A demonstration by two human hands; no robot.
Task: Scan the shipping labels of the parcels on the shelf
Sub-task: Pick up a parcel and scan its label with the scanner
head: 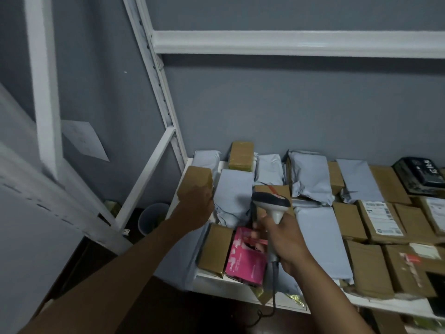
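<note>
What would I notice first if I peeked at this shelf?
Probably the bright pink box at the shelf's front edge, the only vivid color among brown boxes and gray mailer bags. Right beside it, the right hand grips a gray barcode scanner with its head above the parcels. At the shelf's left end, the left hand holds up a brown box.

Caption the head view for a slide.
Left hand grips a brown box while right hand aims a barcode scanner over shelved parcels.
</note>
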